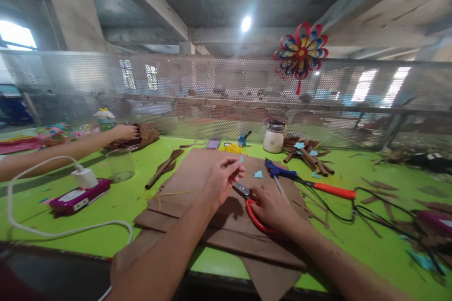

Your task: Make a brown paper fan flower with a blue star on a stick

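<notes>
In the head view, the left hand [224,179] is raised over the brown paper sheets [197,169], its thumb and fingertips pinched together on a small blue piece [241,159]. The right hand [273,207] is curled around the red-handled scissors [259,224], whose blades point toward the left hand; their tips are hidden, so how far they are parted cannot be told. The sheets lie mid-worktop, one corner hanging over the front edge of the green worktop [219,262].

The step in hand seems to be handling the little piece with the scissors close by. Any next snip would call for a steady pinch, with the fingertips clear of the blades.

Just beyond the right hand, a blue scrap [258,174] lies on the sheets, with a blue glue gun [282,169] beside it. A lidded jar [273,137] stands near the back edge. Toward the left edge, a co-worker's hand [126,133] touches a crumpled brown bundle [149,134].
</notes>
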The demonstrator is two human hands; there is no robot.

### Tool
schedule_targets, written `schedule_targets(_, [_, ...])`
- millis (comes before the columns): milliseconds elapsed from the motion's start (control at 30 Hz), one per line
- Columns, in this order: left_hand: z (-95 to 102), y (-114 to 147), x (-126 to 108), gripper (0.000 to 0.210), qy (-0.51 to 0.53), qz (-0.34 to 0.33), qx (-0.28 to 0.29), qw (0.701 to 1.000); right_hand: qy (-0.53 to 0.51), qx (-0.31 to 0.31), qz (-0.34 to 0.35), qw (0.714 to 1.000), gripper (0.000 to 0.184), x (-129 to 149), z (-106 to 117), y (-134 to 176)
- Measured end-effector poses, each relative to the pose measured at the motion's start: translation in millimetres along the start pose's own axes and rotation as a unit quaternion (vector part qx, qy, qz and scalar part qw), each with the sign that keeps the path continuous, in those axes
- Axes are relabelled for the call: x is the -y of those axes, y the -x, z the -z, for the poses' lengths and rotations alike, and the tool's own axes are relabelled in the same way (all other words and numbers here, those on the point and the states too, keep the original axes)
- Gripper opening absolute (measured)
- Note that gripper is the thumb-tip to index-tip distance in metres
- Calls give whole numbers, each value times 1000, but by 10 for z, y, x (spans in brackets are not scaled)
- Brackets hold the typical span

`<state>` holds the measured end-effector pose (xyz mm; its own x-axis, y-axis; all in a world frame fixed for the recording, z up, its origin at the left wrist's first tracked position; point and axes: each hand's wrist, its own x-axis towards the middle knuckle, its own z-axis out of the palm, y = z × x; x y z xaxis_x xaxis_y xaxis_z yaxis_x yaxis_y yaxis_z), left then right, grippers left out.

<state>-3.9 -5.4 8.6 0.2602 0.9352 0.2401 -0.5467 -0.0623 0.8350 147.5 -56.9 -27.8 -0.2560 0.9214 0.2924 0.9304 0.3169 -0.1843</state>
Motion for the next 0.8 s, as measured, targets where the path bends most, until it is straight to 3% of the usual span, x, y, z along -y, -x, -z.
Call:
schedule_targets(133, [6,-7,46,22,-19,29,-4,999,-13,-52,28,998,24,-9,51,1])
schedule_targets(233, [-1,4,109,21,-33,66,15,997,-149,-115,8,982,25,-46,117,-60])
schedule_targets(333, [-20,32,164,23,-39,112,61,991,-365,-131,-23,922,31,-66,156,-125])
schedule_targets(433, [-46,68,174,24,-44,149,91,984,-493,-127,-12,860,34,-48,167,-149])
schedule_targets(600, [-64,89,141,26,-52,168,91,980,-560,-125,-5,819,22,-5,186,-137])
schedule_targets(800, [-29,67,163,25,-47,156,105,981,-602,-101,-22,791,24,-31,194,-151])
